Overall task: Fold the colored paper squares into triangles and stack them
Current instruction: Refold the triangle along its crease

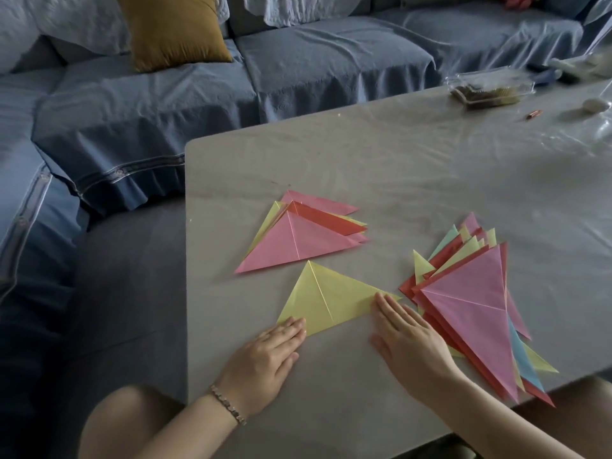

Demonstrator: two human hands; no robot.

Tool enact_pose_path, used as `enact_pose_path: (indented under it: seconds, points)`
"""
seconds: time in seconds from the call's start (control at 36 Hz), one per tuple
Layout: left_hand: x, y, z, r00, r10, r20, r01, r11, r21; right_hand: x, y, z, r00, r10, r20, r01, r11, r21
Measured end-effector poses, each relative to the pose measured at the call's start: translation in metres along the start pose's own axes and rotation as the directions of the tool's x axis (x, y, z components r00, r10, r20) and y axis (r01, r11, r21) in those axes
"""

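A yellow paper triangle (326, 299) lies flat on the grey table (414, 180) in front of me. My left hand (268, 359) lies flat with its fingertips pressing the triangle's near left corner. My right hand (410, 339) presses flat on its right corner. Beyond it is a small stack of folded triangles (298, 240) with a pink one on top. To the right lies a bigger fanned pile of pink, red, yellow and blue papers (477, 306), reaching the table's near edge.
A clear plastic box (490, 89), a small copper-coloured object (534, 114) and a white item (596, 105) sit at the table's far right. A blue-covered sofa (298, 67) with a mustard cushion (175, 29) wraps round the far and left sides.
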State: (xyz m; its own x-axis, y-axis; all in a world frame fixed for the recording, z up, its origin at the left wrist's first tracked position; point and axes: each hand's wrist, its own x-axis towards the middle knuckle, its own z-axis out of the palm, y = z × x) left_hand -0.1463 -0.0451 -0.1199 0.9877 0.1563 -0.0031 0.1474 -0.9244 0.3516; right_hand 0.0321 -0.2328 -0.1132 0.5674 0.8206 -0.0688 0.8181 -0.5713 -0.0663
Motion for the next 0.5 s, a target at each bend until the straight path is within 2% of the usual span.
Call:
enact_pose_path:
  seconds: [0.22,0.36,0.44,0.5]
  points:
    - [-0.036,-0.019,-0.007,0.998,-0.053,-0.018,0.053,0.998,0.017,-0.004,0.009,0.000,0.997,0.070,-0.017,-0.069,0.997,0.038]
    - [-0.038,-0.016,-0.013,0.984,-0.046,-0.171,0.057,0.997,0.058,-0.002,0.009,-0.001,0.996,0.041,-0.077,-0.037,0.998,0.051]
    - [-0.023,-0.009,-0.021,0.954,-0.211,-0.215,0.229,0.971,0.064,-0.003,0.013,-0.003,0.972,0.049,-0.229,-0.007,0.984,0.180]
    - [-0.007,0.002,-0.028,0.907,-0.377,-0.185,0.383,0.924,-0.003,-0.006,0.018,-0.009,0.946,0.097,-0.308,-0.015,0.966,0.256]
